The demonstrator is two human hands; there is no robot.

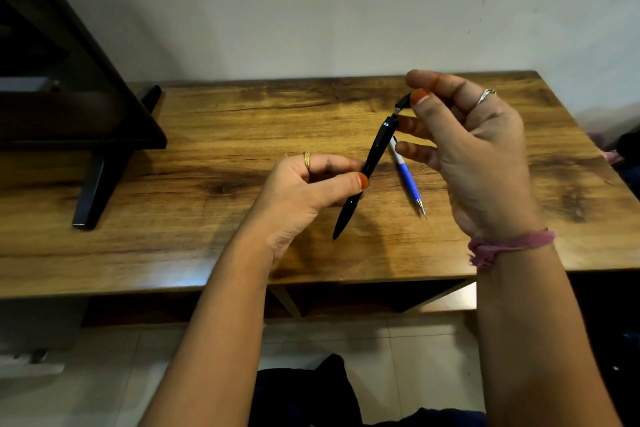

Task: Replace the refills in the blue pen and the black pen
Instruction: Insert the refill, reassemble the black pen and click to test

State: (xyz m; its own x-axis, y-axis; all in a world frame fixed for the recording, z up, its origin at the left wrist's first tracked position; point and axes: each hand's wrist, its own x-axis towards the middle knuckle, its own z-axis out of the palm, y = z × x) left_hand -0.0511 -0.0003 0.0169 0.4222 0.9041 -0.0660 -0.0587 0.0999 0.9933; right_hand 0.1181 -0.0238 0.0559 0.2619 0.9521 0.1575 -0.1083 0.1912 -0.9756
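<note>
A person at a wooden desk works on the black pen, held slanting above the desktop with its tip pointing down and toward them. The left hand has the barrel in its grip, thumb and fingers pinching it near the middle. The right hand pinches the black cap at the pen's upper end between thumb and forefinger, its other fingers spread loosely. A thin metal piece shows between cap and barrel, so the top looks partly drawn out.

The blue pen lies flat on the desk just beyond and to the right of the left grip, below the right hand's fingers, its metal tip toward the person. It is untouched.

The black pen looks light, stiff and smooth, likely to slip under a loose pinch. The mid-barrel hold looks sound for steadying it, while the small cap wants only fingertips. The thin piece at the joint seems the part most likely to bend or spring away, so a straight pull along the barrel appears safer than a sideways tug.
</note>
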